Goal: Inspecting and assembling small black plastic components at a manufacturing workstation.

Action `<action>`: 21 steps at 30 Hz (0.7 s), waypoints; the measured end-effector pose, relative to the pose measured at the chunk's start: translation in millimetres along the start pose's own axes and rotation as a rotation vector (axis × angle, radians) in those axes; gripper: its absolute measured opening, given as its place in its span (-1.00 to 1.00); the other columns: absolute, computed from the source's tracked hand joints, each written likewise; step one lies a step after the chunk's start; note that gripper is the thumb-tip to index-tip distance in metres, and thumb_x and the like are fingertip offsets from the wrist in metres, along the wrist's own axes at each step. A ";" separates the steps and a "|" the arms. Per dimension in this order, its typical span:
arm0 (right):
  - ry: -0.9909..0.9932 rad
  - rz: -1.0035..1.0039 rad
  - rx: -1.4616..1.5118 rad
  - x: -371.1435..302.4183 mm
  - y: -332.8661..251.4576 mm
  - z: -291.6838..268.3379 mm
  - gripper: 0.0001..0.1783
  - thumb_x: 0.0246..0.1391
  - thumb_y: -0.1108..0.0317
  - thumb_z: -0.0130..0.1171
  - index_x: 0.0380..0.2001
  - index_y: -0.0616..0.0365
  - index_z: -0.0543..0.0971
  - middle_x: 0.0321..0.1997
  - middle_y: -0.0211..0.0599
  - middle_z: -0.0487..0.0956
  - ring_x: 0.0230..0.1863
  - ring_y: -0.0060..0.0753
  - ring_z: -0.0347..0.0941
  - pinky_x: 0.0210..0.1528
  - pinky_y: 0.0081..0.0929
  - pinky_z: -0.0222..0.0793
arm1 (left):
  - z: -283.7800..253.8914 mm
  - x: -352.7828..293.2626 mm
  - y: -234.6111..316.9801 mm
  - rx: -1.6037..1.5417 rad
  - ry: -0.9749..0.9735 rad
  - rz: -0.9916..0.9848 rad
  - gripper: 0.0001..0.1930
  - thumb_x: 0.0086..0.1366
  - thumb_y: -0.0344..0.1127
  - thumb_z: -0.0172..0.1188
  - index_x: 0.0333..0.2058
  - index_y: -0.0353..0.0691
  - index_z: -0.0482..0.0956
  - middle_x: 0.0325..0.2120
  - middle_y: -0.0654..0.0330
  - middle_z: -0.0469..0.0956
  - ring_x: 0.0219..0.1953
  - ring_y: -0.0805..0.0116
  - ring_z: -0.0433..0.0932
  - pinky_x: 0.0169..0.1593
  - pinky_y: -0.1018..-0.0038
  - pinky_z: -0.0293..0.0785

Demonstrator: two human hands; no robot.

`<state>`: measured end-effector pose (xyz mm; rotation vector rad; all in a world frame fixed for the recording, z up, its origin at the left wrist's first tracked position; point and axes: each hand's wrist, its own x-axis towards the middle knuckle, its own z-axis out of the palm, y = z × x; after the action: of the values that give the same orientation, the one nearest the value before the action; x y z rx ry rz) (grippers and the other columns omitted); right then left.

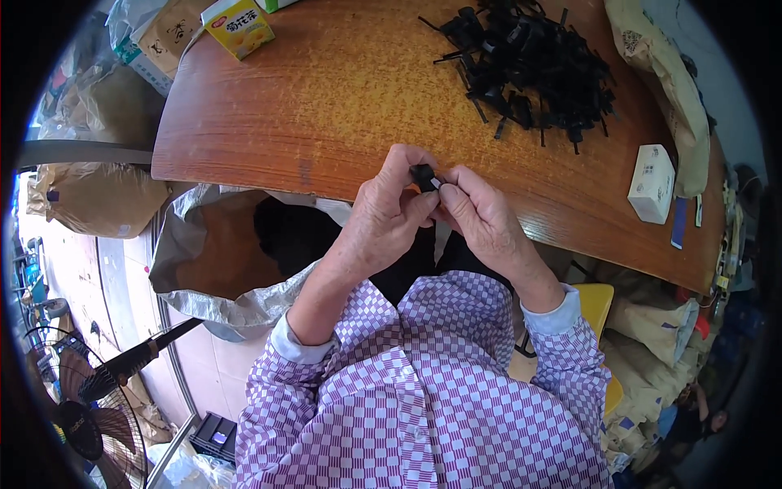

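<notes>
Just over the table's near edge, both hands come together around a small black plastic part (423,174). Its upper end sticks out between the fingers, and the rest is covered by them. My left hand (383,218) is closed, pinching the part from the left. My right hand (486,218) is closed too, thumb and fingertips pressed at its right side, where a small pale bit shows. Farther back on the table lies a heap of black plastic parts (533,69) with thin strips sticking out.
The brown wooden table (326,106) carries a yellow drink carton (239,28) at the far left and a white box (652,183) at the right. A woven sack (220,244) with black contents hangs open left of my lap. A fan (85,424) stands lower left.
</notes>
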<state>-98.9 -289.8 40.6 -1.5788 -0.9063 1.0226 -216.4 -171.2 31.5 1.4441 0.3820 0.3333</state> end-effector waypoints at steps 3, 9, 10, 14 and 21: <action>0.052 -0.069 0.001 5.3 2.2 11.2 -0.82 0.29 0.38 -0.12 -0.21 0.27 0.42 -0.49 -0.47 0.39 -0.47 -0.74 0.30 -0.44 -0.71 0.29 | -2.7 -2.0 -9.7 0.126 0.075 0.054 -0.71 0.21 -0.62 0.04 -0.11 -0.25 0.26 -0.41 0.14 0.48 -0.39 0.38 0.59 -0.38 0.54 0.50; 0.067 -0.172 0.006 21.3 7.0 35.1 -0.82 0.28 0.38 -0.11 -0.19 0.22 0.45 -0.54 -0.53 0.36 -0.54 -0.73 0.26 -0.50 -0.71 0.22 | -7.0 -12.4 -16.4 0.444 0.374 0.136 -0.70 0.13 -0.59 0.14 -0.16 -0.24 0.34 -0.54 0.00 0.51 -0.48 0.13 0.58 -0.44 0.40 0.46; 0.069 -0.157 0.047 23.1 9.6 38.8 -0.82 0.29 0.37 -0.11 -0.18 0.21 0.45 -0.54 -0.54 0.36 -0.54 -0.75 0.25 -0.50 -0.71 0.22 | -8.2 -12.9 -15.9 0.445 0.384 0.128 -0.70 0.13 -0.58 0.14 -0.16 -0.24 0.34 -0.54 0.01 0.50 -0.50 0.15 0.57 -0.45 0.41 0.46; 0.063 -0.209 0.108 24.4 17.8 43.5 -0.79 0.27 0.31 -0.05 -0.16 0.20 0.44 -0.56 -0.52 0.40 -0.56 -0.73 0.26 -0.53 -0.70 0.23 | -17.0 -21.9 -12.2 0.459 0.351 0.102 -0.70 0.12 -0.58 0.16 -0.17 -0.25 0.34 -0.56 0.05 0.49 -0.53 0.23 0.55 -0.45 0.46 0.44; 0.424 -0.199 -0.845 50.0 10.7 -67.3 -0.66 0.11 0.18 0.13 -0.14 0.16 0.47 -0.62 -0.31 0.52 -0.64 -0.39 0.45 -0.58 -0.52 0.34 | -95.5 -94.2 -2.0 1.171 0.313 -0.252 -0.73 0.17 -0.48 0.10 -0.13 -0.17 0.38 -0.44 0.13 0.51 -0.44 0.18 0.54 -0.34 0.40 0.43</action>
<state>-17.6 -269.1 30.5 -2.2161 -1.2337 0.1093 -343.4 -128.2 26.1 2.4478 1.1240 0.1070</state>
